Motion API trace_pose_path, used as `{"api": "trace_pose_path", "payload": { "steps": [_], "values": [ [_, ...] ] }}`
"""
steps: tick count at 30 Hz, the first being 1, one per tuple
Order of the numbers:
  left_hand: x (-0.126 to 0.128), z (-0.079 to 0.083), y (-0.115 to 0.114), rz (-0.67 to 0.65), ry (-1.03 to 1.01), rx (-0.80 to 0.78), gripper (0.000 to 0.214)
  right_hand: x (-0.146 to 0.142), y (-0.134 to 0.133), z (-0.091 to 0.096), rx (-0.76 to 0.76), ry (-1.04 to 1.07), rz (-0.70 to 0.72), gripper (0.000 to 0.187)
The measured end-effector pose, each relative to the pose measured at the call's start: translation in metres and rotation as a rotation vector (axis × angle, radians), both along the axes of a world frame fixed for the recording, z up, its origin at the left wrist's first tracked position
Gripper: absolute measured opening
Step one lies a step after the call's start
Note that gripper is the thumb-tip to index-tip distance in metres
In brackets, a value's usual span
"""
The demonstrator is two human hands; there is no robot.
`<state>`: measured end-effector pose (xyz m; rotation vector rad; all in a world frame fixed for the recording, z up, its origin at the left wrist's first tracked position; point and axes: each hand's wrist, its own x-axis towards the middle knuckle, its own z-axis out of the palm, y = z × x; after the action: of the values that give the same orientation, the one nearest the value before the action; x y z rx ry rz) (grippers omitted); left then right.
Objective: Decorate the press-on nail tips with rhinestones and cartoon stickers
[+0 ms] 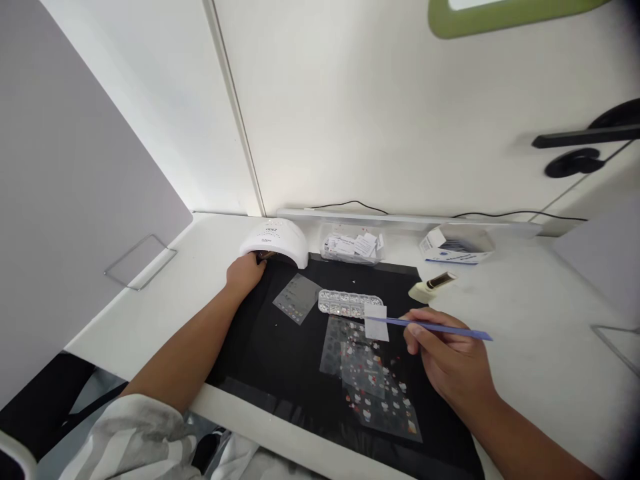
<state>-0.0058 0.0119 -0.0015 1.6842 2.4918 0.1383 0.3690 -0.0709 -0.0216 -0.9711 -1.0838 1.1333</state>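
My left hand [245, 272] reaches into the mouth of a white nail lamp [273, 241], which hides most of its fingers. In my right hand [447, 350] slim blue tweezers [435, 327] are pinched, pointing left. Their tip lies over a small white pad [376, 329], which overlaps the corner of a clear rhinestone case [345, 303] with several compartments. Below it, clear nail sticker sheets [375, 383] with little printed figures overlap each other. Another sticker sheet [299, 298] lies left of the case.
A black mat [260, 353] covers the middle of the white table [165, 307]. Behind it stand a clear box of white packets [353, 245] and an opened carton [456, 245]. A cream bottle with a dark cap [431, 288] is beyond my right hand. Grey panels flank both sides.
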Motion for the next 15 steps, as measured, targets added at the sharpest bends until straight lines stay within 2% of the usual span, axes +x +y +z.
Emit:
{"api": "trace_pose_path", "payload": {
  "steps": [10, 15],
  "values": [
    [0.003, -0.008, -0.001, -0.002, -0.014, 0.068, 0.035, -0.003, 0.000, 0.007, 0.041, -0.007, 0.014, 0.016],
    [0.006, -0.006, -0.004, -0.002, -0.018, 0.085, 0.035, -0.004, -0.003, 0.011, 0.048, 0.022, 0.035, 0.016]
  ]
}}
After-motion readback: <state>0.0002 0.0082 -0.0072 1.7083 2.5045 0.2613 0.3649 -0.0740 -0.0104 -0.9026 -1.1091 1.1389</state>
